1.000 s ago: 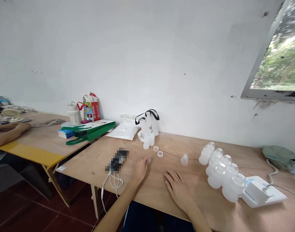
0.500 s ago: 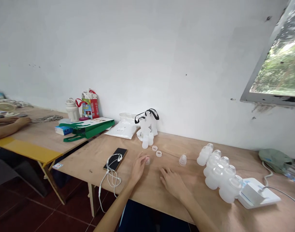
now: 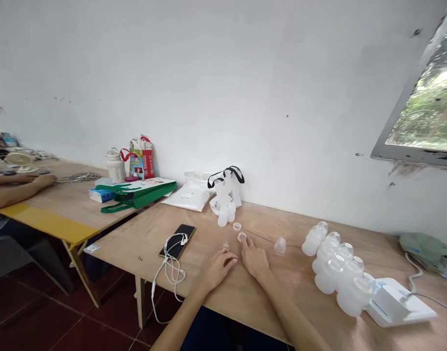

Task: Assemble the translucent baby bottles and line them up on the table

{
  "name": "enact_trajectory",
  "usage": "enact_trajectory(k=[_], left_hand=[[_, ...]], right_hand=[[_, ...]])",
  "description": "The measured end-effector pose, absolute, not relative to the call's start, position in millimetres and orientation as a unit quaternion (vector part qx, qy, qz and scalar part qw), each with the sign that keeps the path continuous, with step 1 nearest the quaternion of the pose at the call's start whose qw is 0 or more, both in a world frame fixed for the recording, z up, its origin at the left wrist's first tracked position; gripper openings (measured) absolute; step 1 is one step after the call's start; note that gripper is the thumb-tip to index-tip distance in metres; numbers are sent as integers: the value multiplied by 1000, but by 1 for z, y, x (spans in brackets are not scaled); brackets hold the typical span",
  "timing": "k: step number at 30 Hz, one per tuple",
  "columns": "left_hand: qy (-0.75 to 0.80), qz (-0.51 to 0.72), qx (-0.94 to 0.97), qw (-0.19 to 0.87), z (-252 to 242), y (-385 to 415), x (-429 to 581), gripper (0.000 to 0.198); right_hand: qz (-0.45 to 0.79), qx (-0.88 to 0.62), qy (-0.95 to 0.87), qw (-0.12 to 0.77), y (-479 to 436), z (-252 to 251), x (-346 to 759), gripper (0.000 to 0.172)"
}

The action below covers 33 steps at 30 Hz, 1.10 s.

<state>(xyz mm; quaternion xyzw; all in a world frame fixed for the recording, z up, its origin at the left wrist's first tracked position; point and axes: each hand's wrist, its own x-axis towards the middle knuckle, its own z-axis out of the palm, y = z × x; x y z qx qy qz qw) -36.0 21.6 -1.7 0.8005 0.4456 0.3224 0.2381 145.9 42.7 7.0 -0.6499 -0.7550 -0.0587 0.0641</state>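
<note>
My left hand (image 3: 219, 268) rests low on the table with its fingers loosely apart, just in front of a small clear bottle nipple (image 3: 225, 245). It holds nothing. My right hand (image 3: 255, 258) reaches forward, fingers stretched; its fingertips touch the near edge of a white screw ring (image 3: 241, 236). A second screw ring (image 3: 237, 226) lies just behind that one. To the right stands a clear dome cap (image 3: 280, 246). Two uncapped, frosted small bottles (image 3: 222, 217) stand at the back, before a white bag. Several capped baby bottles (image 3: 329, 273) stand in rows on the right.
A phone (image 3: 177, 241) with white earphones (image 3: 172, 265) lies on the left. White bags (image 3: 188, 196) lean near the wall. A white charger box (image 3: 391, 302) and a green cloth (image 3: 426, 251) are at right. At the neighbouring table (image 3: 55, 217), another person's hand (image 3: 44, 181) rests.
My right hand has moved forward and left to the near screw ring. My left hand has drawn back from the nipple, which now stands uncovered. The view has shifted slightly.
</note>
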Motion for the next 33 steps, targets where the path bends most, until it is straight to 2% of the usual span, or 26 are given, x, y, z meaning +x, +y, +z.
enact_trajectory(k=[6,12,21,27,33], left_hand=[[460,314,799,228,-7,25,-37,15],[455,308,803,231,-11,27,-37,17],[442,304,809,239,-5,23,-37,21],[421,330,798,279,-4,23,-32,24],[423,317,802,278,-5,23,-31,29]], right_hand=[[-66,-618,-780,80,-5,1,153,39],[-72,-620,-775,100,-42,-17,165,42],[-50,-578,-785,220,-48,-25,173,38],[-50,-563,-792,230,-50,-20,172,33],[-46,-571,-784,238,-47,-28,172,38]])
